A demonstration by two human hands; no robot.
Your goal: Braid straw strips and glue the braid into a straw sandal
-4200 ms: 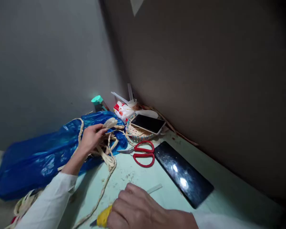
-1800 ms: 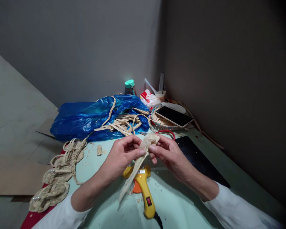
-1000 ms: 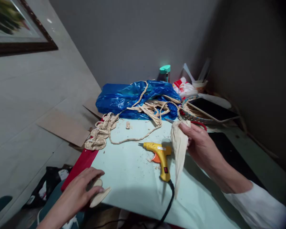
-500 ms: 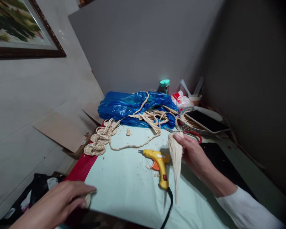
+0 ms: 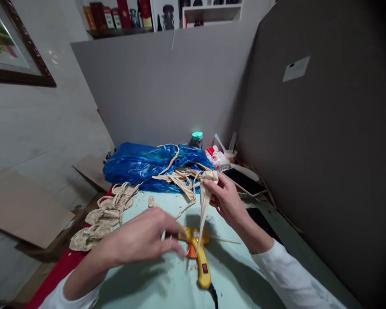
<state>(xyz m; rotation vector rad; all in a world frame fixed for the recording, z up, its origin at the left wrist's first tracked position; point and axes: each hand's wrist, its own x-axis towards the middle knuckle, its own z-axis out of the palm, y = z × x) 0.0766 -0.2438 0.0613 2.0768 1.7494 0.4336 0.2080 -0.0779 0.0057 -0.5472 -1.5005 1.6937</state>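
Observation:
My right hand (image 5: 225, 200) pinches the top of a pale dried husk strip (image 5: 204, 201), which hangs down over the pale green table (image 5: 241, 279). The strip's tip reaches the yellow glue gun (image 5: 200, 257) lying on the table. My left hand (image 5: 144, 237) hovers just left of the gun with its fingers curled; whether anything is in them is hidden. Loose husk strips (image 5: 180, 178) lie on a blue plastic bag (image 5: 138, 165) behind my hands.
Braided husk cord (image 5: 101, 214) is heaped at the table's left edge. A phone (image 5: 244, 181) rests on a small basket at the back right, beside a green-capped bottle (image 5: 197, 139) and a red-and-white packet (image 5: 216, 156). Grey partitions close the back and right. Cardboard lies on the floor at left.
My left hand came up from the table's lower left edge to beside the glue gun. My right hand still holds the husk strip. The view has tilted up and swung right.

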